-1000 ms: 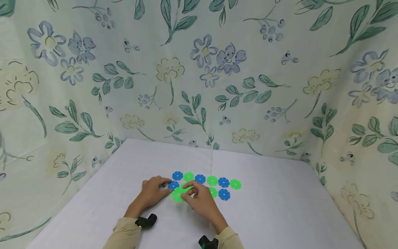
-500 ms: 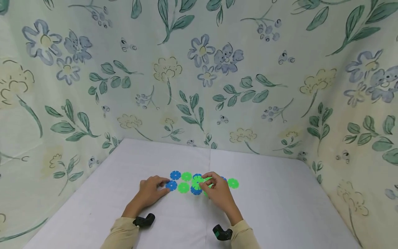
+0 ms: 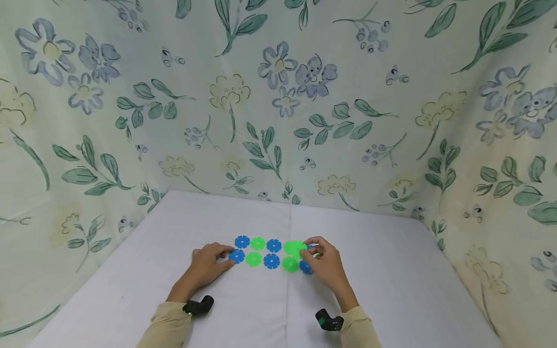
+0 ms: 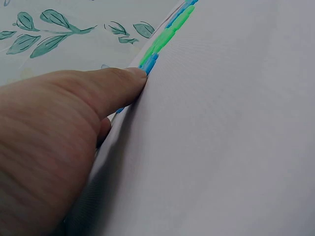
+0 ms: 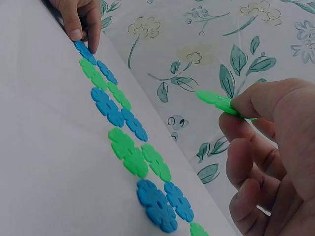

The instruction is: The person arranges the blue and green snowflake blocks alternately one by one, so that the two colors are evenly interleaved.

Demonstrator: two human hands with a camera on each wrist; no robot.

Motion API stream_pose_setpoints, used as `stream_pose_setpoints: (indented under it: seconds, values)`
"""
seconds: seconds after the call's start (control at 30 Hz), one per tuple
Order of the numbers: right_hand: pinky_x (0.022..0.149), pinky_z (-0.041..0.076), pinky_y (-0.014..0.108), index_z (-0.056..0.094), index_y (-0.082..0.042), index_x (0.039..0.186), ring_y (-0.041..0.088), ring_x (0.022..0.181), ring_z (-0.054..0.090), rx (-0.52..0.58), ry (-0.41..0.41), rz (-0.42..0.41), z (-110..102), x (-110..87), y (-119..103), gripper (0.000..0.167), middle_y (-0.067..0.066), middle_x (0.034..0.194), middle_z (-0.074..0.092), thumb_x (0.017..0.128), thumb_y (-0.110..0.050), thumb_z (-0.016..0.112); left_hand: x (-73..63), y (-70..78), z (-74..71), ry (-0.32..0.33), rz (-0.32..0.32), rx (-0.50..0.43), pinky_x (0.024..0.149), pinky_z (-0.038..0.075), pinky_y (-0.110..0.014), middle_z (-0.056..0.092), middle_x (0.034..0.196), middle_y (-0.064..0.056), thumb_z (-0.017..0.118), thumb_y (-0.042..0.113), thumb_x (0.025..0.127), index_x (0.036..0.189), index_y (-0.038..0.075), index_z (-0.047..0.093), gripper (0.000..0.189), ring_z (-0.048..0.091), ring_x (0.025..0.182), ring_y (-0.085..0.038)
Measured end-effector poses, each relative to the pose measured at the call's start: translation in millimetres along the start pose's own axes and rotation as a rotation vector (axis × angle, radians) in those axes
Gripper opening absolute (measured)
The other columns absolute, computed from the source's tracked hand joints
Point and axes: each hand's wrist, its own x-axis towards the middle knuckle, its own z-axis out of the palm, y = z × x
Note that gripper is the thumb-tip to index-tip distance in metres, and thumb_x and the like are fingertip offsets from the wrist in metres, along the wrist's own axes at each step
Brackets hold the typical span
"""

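Two rows of flat blue and green notched plastic snowflake discs lie on the white table. My left hand [image 3: 206, 262] holds the blue disc [image 3: 237, 256] at the left end of the front row, thumb and finger at its edges. My right hand [image 3: 327, 265] pinches a green disc [image 5: 214, 99] between thumb and index finger. It is raised above the right part of the rows, as the right wrist view shows. Below it lie a green disc [image 5: 128, 153] and a blue disc [image 5: 157, 205]. In the head view my right hand partly covers the discs at the right end.
A white cloth covers the table [image 3: 243, 309], with a crease running down its middle. Behind it and at both sides hangs a floral curtain [image 3: 196, 121]. Black wrist cameras sit on both wrists, near the beige sleeves [image 3: 167, 324].
My right hand has carried the green disc to the right, from the left end of the rows toward the right end. The left hand stays at the same blue disc.
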Motion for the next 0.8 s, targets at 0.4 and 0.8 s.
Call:
stream_pose_setpoints:
  seconds: [0.4,0.8]
  values:
    - [0.054,0.050,0.028,0.064,-0.020,0.114,0.017,0.057,0.055,-0.082,0.113,0.114,-27.9,0.5,27.9,0.026,0.008,0.084,0.072,0.091,-0.027,0.074,0.1,-2.2,-2.3,-0.017,0.005,-0.003,0.079,0.026,-0.038,0.059,0.091,0.017,0.076,0.042,0.087,0.122,0.031,0.071,0.036,0.047,0.082,-0.008]
    - [0.054,0.045,0.028,0.064,-0.014,0.116,0.018,0.055,0.056,-0.129,0.129,0.194,-35.6,0.3,50.3,0.029,0.007,0.083,0.074,0.091,-0.026,0.073,-1.2,-2.3,-1.3,-0.017,0.001,-0.009,0.078,0.025,-0.037,0.058,0.090,0.016,0.076,0.043,0.087,0.122,0.031,0.071,0.036,0.045,0.081,-0.009]
